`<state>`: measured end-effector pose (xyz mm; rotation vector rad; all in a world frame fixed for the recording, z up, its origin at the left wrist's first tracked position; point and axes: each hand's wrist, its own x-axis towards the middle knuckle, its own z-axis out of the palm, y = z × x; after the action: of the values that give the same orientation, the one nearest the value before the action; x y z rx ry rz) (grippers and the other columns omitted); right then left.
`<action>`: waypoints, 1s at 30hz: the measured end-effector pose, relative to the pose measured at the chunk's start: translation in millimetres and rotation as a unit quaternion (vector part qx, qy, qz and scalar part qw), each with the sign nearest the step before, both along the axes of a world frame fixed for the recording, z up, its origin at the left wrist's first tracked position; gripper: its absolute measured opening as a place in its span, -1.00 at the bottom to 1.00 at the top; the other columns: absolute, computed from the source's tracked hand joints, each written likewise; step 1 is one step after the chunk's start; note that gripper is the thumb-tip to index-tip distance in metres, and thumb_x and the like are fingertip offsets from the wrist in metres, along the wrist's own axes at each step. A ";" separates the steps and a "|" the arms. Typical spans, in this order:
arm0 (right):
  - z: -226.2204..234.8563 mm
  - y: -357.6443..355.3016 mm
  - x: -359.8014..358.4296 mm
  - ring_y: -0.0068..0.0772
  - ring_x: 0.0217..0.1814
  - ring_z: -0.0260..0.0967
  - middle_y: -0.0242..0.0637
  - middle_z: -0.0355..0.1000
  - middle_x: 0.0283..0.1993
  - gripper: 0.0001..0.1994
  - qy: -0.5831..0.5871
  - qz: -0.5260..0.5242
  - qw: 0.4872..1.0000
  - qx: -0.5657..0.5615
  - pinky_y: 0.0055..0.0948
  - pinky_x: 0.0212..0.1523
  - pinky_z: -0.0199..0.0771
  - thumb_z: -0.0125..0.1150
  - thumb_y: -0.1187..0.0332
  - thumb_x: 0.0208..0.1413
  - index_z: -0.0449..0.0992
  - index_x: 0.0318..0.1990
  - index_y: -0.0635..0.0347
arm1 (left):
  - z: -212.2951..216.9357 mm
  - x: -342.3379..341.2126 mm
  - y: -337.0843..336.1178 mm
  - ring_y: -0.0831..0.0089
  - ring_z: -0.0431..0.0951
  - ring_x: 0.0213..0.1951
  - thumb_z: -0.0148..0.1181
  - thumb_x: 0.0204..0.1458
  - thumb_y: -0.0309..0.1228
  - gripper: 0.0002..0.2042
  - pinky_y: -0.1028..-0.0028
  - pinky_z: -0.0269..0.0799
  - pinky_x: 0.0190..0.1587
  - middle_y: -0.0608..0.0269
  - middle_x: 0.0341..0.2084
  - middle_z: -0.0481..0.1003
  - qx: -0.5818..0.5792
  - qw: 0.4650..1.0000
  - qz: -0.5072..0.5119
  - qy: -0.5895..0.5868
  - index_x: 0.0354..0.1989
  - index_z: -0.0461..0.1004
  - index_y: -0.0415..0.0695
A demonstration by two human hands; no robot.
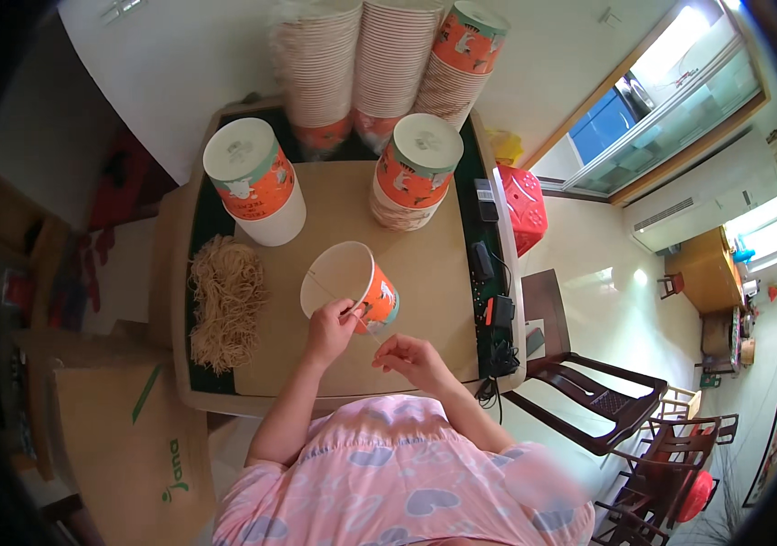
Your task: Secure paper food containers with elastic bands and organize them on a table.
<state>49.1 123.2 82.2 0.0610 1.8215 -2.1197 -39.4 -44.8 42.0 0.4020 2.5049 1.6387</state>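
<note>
Left hand grips the rim of an orange and white paper cup, fingers closed on its near edge. Cup is tilted, open mouth facing up and left, sitting near the middle of the table. A thin string runs across the cup mouth and down toward the hands. Right hand is just right of the left one, fingers pinched shut on the lower end of the string, held a little above the table's near edge. The hands are close but not touching.

Pile of tan string pieces lies on the left part of the table, well apart from the cup. Behind it, one upturned stack of cups stands at the back left with its white bottom up. A second upturned stack stands at the back right. Three tall leaning cup stacks rise at the far edge against the wall. Black small devices and cables lie along the right edge of the table, on a dark green border.

A brown cardboard box sits on the floor at lower left. A red plastic stool is right of the table. Dark wooden chairs stand at lower right. The person wears a pink shirt with heart prints.
</note>
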 end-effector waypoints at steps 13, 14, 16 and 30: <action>-47.5 -7.8 -37.7 -0.58 -0.28 0.38 -0.36 0.39 -0.35 -0.87 0.054 -0.172 0.984 0.010 -0.60 -0.24 0.39 0.08 0.56 0.06 0.28 -0.25 0.27 | -1.8 4.4 -0.5 0.34 0.55 -0.40 0.15 -0.09 -0.54 -0.82 0.46 0.42 -0.36 0.05 -0.45 0.51 0.010 0.999 -0.040 -0.031 -0.27 0.46 -0.24; -45.9 -8.5 -38.6 -0.58 -0.28 0.38 -0.36 0.39 -0.35 -0.87 0.054 -0.172 0.984 0.010 -0.60 -0.24 0.39 0.08 0.56 0.06 0.28 -0.25 0.27 | 0.3 4.0 0.1 0.33 0.56 -0.38 0.14 -0.10 -0.55 -0.82 0.46 0.42 -0.35 0.04 -0.44 0.51 0.007 0.999 -0.043 -0.028 -0.26 0.46 -0.24; -41.1 -10.0 -39.5 -0.58 -0.31 0.38 -0.35 0.38 -0.36 -0.86 0.049 -0.179 0.982 -0.021 -0.59 -0.27 0.40 0.06 0.58 0.05 0.25 -0.26 0.23 | 7.5 5.6 0.1 0.31 0.56 -0.37 0.13 -0.10 -0.56 -0.80 0.45 0.43 -0.34 0.03 -0.42 0.51 0.012 0.998 -0.054 -0.043 -0.25 0.46 -0.24; -41.0 -9.6 -40.8 -0.59 -0.43 0.36 -0.34 0.40 -0.46 -0.89 0.022 -0.133 0.991 -0.002 -0.63 -0.39 0.34 0.04 0.58 0.02 0.24 -0.35 0.20 | 14.8 6.3 2.4 0.23 0.55 -0.31 0.06 -0.12 -0.61 -0.73 0.42 0.45 -0.27 0.04 -0.34 0.51 0.018 0.997 -0.076 -0.021 -0.17 0.45 -0.23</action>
<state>8.3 113.6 41.2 0.2724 1.9269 -2.3183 -33.2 -42.4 56.8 0.5415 2.3543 1.6201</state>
